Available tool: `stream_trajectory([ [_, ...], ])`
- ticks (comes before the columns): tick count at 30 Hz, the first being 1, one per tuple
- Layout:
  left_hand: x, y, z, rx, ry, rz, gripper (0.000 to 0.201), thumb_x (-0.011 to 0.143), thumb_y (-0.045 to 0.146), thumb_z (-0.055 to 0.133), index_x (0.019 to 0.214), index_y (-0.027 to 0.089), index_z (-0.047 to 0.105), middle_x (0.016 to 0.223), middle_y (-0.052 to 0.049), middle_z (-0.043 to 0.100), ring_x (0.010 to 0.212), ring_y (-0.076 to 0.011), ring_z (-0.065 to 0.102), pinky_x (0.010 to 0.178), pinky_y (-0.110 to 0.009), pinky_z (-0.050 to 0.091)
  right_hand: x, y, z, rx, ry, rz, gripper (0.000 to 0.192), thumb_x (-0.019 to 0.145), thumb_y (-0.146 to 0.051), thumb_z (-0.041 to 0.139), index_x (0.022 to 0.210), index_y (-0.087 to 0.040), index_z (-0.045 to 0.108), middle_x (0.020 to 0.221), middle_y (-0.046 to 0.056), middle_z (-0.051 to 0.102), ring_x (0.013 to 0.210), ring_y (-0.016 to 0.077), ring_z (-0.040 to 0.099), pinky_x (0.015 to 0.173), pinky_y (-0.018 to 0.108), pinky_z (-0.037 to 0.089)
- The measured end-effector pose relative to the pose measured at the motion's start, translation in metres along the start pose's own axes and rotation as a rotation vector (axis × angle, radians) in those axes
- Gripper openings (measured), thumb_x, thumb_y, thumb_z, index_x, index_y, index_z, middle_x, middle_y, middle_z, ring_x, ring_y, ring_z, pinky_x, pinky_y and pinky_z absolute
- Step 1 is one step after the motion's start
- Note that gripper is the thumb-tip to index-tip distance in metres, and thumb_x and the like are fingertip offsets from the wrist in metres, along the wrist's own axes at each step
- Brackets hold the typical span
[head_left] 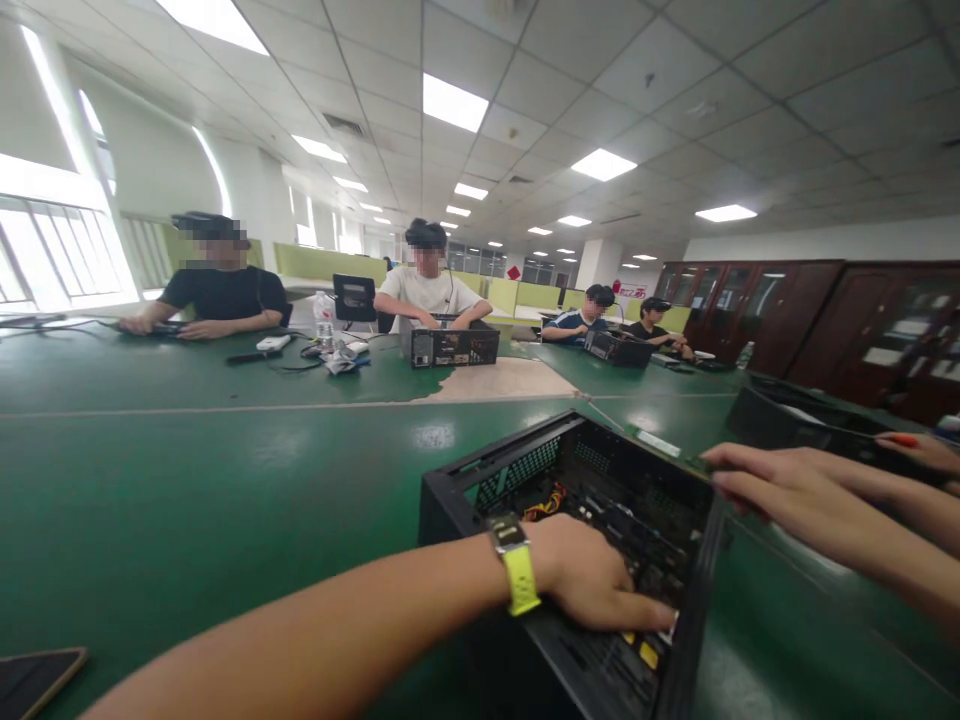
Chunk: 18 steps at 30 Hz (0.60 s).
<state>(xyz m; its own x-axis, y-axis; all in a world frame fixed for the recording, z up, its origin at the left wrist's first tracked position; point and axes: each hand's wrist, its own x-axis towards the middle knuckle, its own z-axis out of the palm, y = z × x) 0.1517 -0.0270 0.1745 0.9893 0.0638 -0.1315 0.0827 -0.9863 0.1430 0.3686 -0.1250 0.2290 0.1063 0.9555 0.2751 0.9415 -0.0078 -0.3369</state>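
Observation:
A black computer case (525, 650) lies open-topped in front of me, with circuit boards and a bundle of yellow and red wires (546, 503) inside. My left hand (589, 572), with a yellow-strapped watch (517, 570) on its wrist, reaches down into it. Its thumb is stretched out and touches a small white part by the near right wall; the other fingers are mostly hidden. Beyond the right wall, my right hand (780, 478) is closed at the end of a thin green memory stick (656, 442) with a white label. The fingertips are slightly blurred.
At the right edge, a co-worker's hand (919, 452) holds something orange beside another black case (780, 410). Across the green table (225, 480), a person works in an open computer case (454, 345). A bottle (323, 320) and cables stand left of it. A dark flat object (37, 680) lies bottom left.

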Motion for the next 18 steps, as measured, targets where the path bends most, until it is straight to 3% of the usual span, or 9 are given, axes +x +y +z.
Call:
stream_trajectory([
  [2,-0.045,-0.004,0.004,-0.021,-0.050,0.007,0.057,0.091,0.060,0.027,0.083,0.025,0.072,0.077,-0.004,0.071,0.064,-0.0177,0.061,0.059,-0.028,0.041,0.006,-0.010,0.020,-0.032,-0.041,-0.133,0.024,0.084,-0.035,0.044,0.086,-0.023,0.065,0.088,0.005,0.066,0.084,0.0232,0.061,0.075,0.036,0.050],
  [5,-0.123,-0.011,0.002,-0.111,-0.098,-0.032,0.052,0.092,0.053,0.035,0.067,0.023,0.069,0.057,-0.001,0.064,0.043,-0.0114,0.044,0.047,-0.025,0.032,0.020,-0.029,0.041,-0.104,0.039,-0.394,0.020,0.081,-0.027,0.048,0.082,-0.026,0.068,0.121,0.006,0.056,0.118,0.0279,0.045,0.098,0.047,0.036],
  [6,-0.145,-0.014,0.000,-0.159,-0.139,-0.065,0.051,0.092,0.051,0.037,0.063,0.021,0.067,0.052,0.000,0.061,0.040,-0.0103,0.038,0.044,-0.025,0.030,0.027,-0.037,0.045,-0.101,0.046,-0.454,0.022,0.082,-0.026,0.047,0.084,-0.027,0.069,0.123,0.005,0.055,0.121,0.0279,0.042,0.100,0.047,0.033],
  [8,-0.175,-0.020,-0.005,-0.200,-0.138,-0.170,0.046,0.092,0.044,0.041,0.063,0.020,0.066,0.052,0.001,0.059,0.040,-0.0093,0.036,0.043,-0.023,0.029,0.044,-0.058,0.054,-0.030,-0.029,-0.493,0.026,0.083,-0.024,0.045,0.088,-0.027,0.070,0.113,0.005,0.061,0.112,0.0254,0.049,0.095,0.043,0.037],
  [10,-0.186,-0.029,-0.009,-0.133,-0.056,-0.291,0.034,0.091,0.034,0.045,0.070,0.020,0.068,0.060,0.001,0.064,0.048,-0.0097,0.047,0.049,-0.021,0.035,0.061,-0.084,0.064,0.088,-0.196,-0.479,0.029,0.083,-0.021,0.042,0.091,-0.025,0.070,0.096,0.002,0.067,0.094,0.0204,0.058,0.085,0.034,0.042],
  [12,-0.181,-0.038,-0.012,0.008,-0.029,-0.459,0.022,0.086,0.027,0.051,0.078,0.020,0.070,0.071,-0.002,0.069,0.059,-0.0134,0.057,0.056,-0.023,0.040,0.074,-0.114,0.079,0.181,-0.356,-0.463,0.030,0.082,-0.019,0.040,0.087,-0.021,0.069,0.083,0.000,0.067,0.080,0.0162,0.059,0.075,0.027,0.042],
  [14,-0.168,-0.048,-0.014,0.120,-0.133,-0.643,0.017,0.079,0.029,0.059,0.082,0.018,0.072,0.078,-0.008,0.071,0.064,-0.0189,0.062,0.055,-0.026,0.044,0.083,-0.144,0.100,0.180,-0.424,-0.501,0.023,0.078,-0.016,0.042,0.081,-0.018,0.065,0.078,0.000,0.065,0.073,0.0142,0.057,0.066,0.023,0.040],
  [16,-0.155,-0.058,-0.013,0.166,-0.223,-0.779,0.025,0.073,0.035,0.067,0.086,0.014,0.072,0.084,-0.013,0.071,0.069,-0.0234,0.065,0.056,-0.028,0.047,0.090,-0.167,0.126,0.073,-0.480,-0.537,0.018,0.071,-0.015,0.050,0.086,-0.018,0.061,0.077,0.000,0.063,0.068,0.0137,0.054,0.057,0.022,0.036],
  [18,-0.147,-0.067,-0.009,0.163,-0.241,-0.815,0.033,0.066,0.039,0.073,0.089,0.015,0.072,0.088,-0.015,0.071,0.074,-0.0249,0.067,0.061,-0.028,0.050,0.095,-0.183,0.155,-0.058,-0.557,-0.536,0.033,0.064,-0.016,0.058,0.097,-0.017,0.058,0.084,0.003,0.064,0.069,0.0153,0.054,0.053,0.022,0.034],
])
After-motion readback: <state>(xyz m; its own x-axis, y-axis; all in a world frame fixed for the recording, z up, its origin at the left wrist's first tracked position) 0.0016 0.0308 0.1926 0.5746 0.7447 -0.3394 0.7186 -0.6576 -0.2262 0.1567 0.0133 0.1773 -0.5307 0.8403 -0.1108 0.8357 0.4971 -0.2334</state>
